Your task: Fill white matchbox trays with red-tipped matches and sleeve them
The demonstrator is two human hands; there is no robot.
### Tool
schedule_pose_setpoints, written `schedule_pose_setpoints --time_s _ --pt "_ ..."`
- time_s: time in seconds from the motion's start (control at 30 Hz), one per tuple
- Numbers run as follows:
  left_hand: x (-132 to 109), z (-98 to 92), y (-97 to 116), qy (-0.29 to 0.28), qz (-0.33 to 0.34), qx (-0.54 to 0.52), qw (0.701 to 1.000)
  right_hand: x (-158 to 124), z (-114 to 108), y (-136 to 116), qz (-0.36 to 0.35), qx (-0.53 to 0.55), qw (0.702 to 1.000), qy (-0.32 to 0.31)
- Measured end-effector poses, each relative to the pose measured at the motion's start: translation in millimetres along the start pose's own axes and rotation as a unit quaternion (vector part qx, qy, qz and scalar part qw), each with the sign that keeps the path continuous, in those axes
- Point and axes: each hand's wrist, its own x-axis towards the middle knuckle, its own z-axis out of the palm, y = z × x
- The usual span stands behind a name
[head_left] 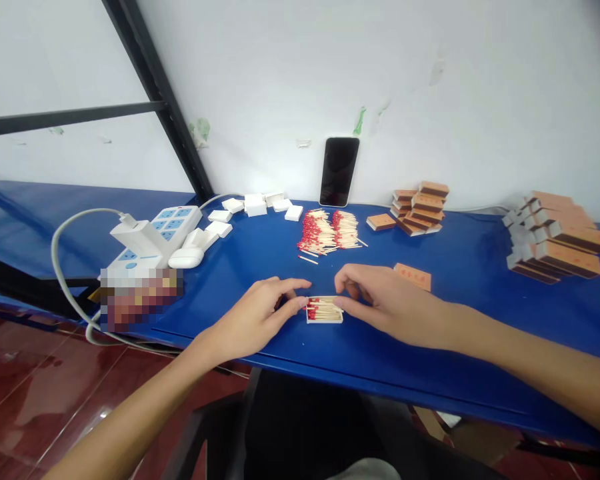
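A white matchbox tray (324,321) filled with red-tipped matches (325,309) sits on the blue table between my hands. The match heads point left. My left hand (260,313) is open, its thumb tip touching the tray's left end and its index finger stretched out just behind. At the right end, the thumb of my right hand (380,300) touches the matches, with its index finger bent and apart from the thumb. Behind the tray lies a pile of loose matches (325,232). Past my right hand, an orange matchbox sleeve (414,276) lies partly hidden.
White trays (255,205) lie at the back left, near a power strip (170,227) with a plugged charger and cable. A phone (339,172) leans on the wall. Stacked matchboxes (423,210) and a larger stack of matchboxes (555,233) stand right. The table's front edge (300,371) is near.
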Motion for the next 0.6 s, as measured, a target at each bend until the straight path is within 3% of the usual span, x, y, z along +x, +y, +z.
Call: schedule_pose_setpoints --time_s 0.33,0.5,0.6 --pt "17 8.4 4 -0.045 0.024 -0.042 0.998 8 5 7 0.064 0.164 0.983 -0.055" --pt "13 7.6 9 -0.032 0.014 -0.027 0.999 10 6 6 0.041 0.105 0.993 -0.028" --pt "5 10.7 8 0.009 0.028 0.029 0.999 9 8 6 -0.002 0.029 1.000 -0.006"
